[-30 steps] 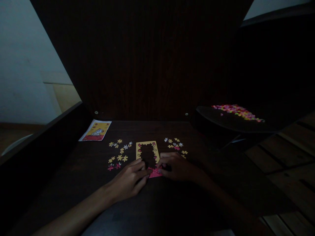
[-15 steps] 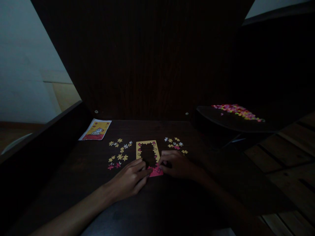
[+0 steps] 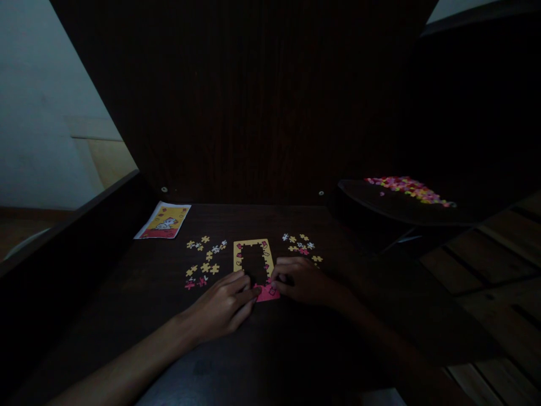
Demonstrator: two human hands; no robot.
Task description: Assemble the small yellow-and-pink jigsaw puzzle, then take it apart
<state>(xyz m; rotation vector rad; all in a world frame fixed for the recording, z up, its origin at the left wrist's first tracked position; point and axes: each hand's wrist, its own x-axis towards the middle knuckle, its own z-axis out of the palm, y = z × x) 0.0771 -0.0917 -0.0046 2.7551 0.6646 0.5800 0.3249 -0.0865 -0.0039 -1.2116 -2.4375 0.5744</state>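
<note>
A partly built jigsaw frame [image 3: 253, 260], yellow on its sides and pink along the near edge, lies flat on a dark table [image 3: 296, 338]. My left hand [image 3: 224, 304] rests flat beside its near left corner, fingers stretched out and touching the pink edge. My right hand [image 3: 300, 280] sits at the near right corner with fingertips pressed down on the pink pieces, fingers curled. Loose yellow, white and pink pieces [image 3: 203, 260] lie left of the frame, and another small group of loose pieces [image 3: 301, 247] lies to its right.
A picture card [image 3: 164, 220] with a yellow and red print lies at the far left of the table. A dark round tray [image 3: 393, 200] at the right holds a heap of coloured pieces [image 3: 408, 189]. A tall dark panel rises behind the table. Wooden floor boards show at right.
Both hands have stayed at the near edge of the frame; the right fingers shifted slightly on the pink pieces. The camera dipped a little.
</note>
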